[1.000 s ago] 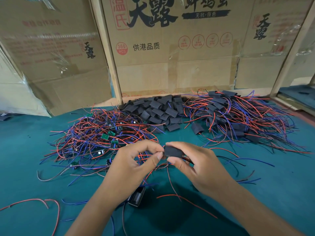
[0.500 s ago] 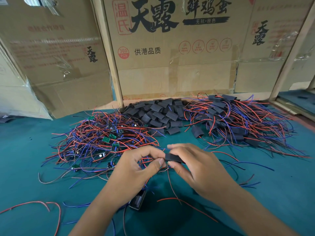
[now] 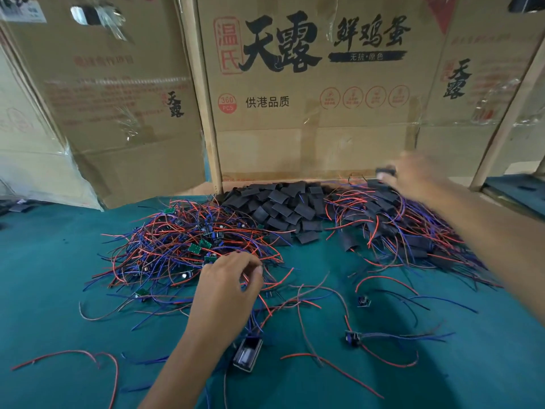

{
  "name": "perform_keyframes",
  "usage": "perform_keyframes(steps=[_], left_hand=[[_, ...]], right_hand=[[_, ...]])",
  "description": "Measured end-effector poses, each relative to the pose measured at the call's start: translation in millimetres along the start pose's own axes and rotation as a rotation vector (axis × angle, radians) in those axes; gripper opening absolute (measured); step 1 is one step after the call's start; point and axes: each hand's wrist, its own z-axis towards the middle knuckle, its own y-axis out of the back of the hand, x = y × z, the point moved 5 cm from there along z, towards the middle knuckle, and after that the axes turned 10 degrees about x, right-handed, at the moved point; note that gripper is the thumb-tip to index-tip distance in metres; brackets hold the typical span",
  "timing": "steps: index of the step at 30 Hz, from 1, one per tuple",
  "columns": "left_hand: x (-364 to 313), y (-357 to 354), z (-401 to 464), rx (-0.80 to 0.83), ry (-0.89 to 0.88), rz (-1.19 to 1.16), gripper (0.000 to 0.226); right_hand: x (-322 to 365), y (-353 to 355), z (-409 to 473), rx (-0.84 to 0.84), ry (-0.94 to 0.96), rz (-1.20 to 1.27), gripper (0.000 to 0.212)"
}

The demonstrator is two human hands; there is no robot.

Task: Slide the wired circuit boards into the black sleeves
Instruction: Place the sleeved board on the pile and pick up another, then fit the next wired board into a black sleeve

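Closest to me, at about 6 o'clock on the green bench (image 3: 59,290), lies a small black part with a shiny middle (image 3: 248,353). Loose red and blue wires curl around it. A little to the right, near 5 o'clock, two small boards (image 3: 353,338) lie apart with their wires trailing off.

My left hand (image 3: 227,290) is in the middle, a bit to the left. Its fingers (image 3: 253,268) are bent and close together, and they pinch some wires at the near edge of the big tangle. That tangle, at about 10 o'clock, is the pile of wired circuit boards (image 3: 182,249). Small green boards peek out between the red and blue wires.

Farther back, at 12 o'clock, sits a heap of empty black sleeves (image 3: 283,208).

At about 2 o'clock is another pile (image 3: 413,228), with black sleeves mixed in with wires. My right hand (image 3: 418,175) reaches out over the far end of it. It is blurry. Its fingers hold a small black thing (image 3: 385,172) that looks like a sleeve, but I cannot tell if a board is in it.

Behind everything stand big brown cardboard boxes (image 3: 312,84) with black writing.
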Motion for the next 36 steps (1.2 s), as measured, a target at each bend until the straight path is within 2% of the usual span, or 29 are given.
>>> perform_keyframes(steps=[1,2,4,5,7,9,14,17,19,23,28,31,33,35,36], left_hand=[[3,2,0,-0.013,0.011,0.052,0.009],[7,4,1,-0.031,0.031,0.108,0.010],[16,9,2,-0.059,0.095,0.195,0.012],[20,11,2,-0.061,0.132,0.229,0.013],[26,13,3,-0.058,0.205,0.286,0.016],[32,13,3,-0.053,0.265,0.331,0.018],[37,11,3,-0.033,0.315,0.388,0.023],[38,10,3,-0.041,0.305,0.405,0.025],[38,9,4,-0.033,0.308,0.417,0.025],[37,4,5,-0.015,0.300,0.410,0.028],[42,10,5,-0.024,0.308,0.419,0.028],[36,10,4,-0.014,0.263,0.262,0.027],[24,4,1,0.007,0.224,-0.012,0.038],[11,-5,-2,0.012,0.191,-0.248,0.051],[6,-9,-5,0.002,0.167,-0.303,0.049]], right_hand=[[2,-11,-1,0.070,-0.016,-0.004,0.052],[9,-19,-3,0.062,-0.007,0.022,0.052],[43,-26,-12,-0.062,0.112,0.123,0.041],[66,-30,-18,-0.051,0.201,0.181,0.033],[117,-44,-28,0.109,0.359,0.238,0.020],[156,-63,-30,0.234,0.416,0.252,0.017],[177,-83,2,0.247,0.238,0.387,0.019],[175,-95,17,0.321,0.164,0.421,0.052],[182,-99,26,0.315,0.151,0.399,0.060],[198,-108,44,0.335,0.147,0.316,0.049],[190,-93,34,0.329,0.117,0.414,0.031],[191,-53,-11,0.162,0.163,0.349,0.030],[202,-32,-66,0.047,0.317,0.320,0.025],[215,-23,-132,0.013,0.478,0.344,0.018],[218,-21,-161,0.020,0.532,0.377,0.017]])
